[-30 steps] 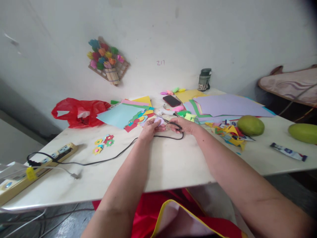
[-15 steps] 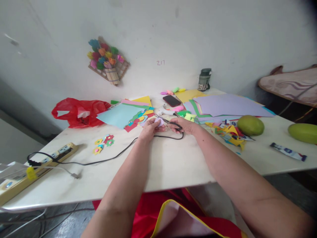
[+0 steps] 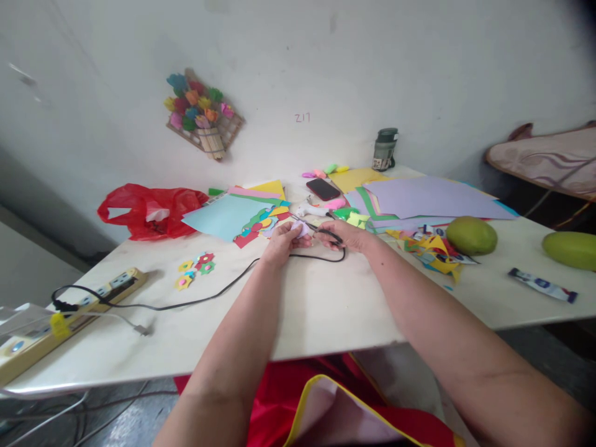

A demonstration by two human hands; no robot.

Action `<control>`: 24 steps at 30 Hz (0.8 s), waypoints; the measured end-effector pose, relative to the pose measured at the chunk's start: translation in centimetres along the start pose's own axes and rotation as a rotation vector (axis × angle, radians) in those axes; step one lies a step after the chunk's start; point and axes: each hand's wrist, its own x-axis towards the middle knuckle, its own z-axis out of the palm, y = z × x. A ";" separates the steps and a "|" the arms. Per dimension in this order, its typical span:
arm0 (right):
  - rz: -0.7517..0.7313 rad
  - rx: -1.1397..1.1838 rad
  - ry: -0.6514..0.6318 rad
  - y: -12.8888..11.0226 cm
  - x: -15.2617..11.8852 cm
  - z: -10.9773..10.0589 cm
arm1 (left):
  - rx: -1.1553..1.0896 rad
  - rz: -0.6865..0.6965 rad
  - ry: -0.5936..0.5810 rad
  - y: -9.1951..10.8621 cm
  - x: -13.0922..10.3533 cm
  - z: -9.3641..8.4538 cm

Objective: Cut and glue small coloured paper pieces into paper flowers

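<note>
Between the fingers of my left hand [image 3: 281, 243] is a small piece of lilac paper [image 3: 303, 229]. My right hand [image 3: 347, 236] grips the dark handles of a pair of scissors [image 3: 329, 234], whose blades point left at the paper. Fingers partly cover both things. Just beyond my hands lie a white glue gun [image 3: 311, 210] and a pile of cut coloured paper pieces [image 3: 261, 225]. A black cord [image 3: 223, 294] passes across the table below my hands. Off to the left rest several small paper flowers [image 3: 205, 263].
At left are a power strip [image 3: 128, 282] and a red plastic bag [image 3: 179, 211]. Behind my hands lie a phone [image 3: 323, 189] and coloured sheets [image 3: 419, 197]. Paper scraps [image 3: 440, 254], green fruit [image 3: 471, 235] and a tube [image 3: 542, 285] are at right. A bottle [image 3: 385, 149] stands by the wall.
Almost nothing differs. The lilac paper sits slightly turned at the scissor blades, while both hands keep their places and their hold.
</note>
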 end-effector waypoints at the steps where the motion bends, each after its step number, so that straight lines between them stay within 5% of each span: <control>1: -0.002 -0.004 0.007 -0.1 -0.1 0.1 | 0.000 -0.002 -0.002 0.0 0.0 0.0; 24: 0.026 0.020 0.041 -0.1 0.1 0.1 | 0.015 -0.007 0.067 0.0 -0.1 0.1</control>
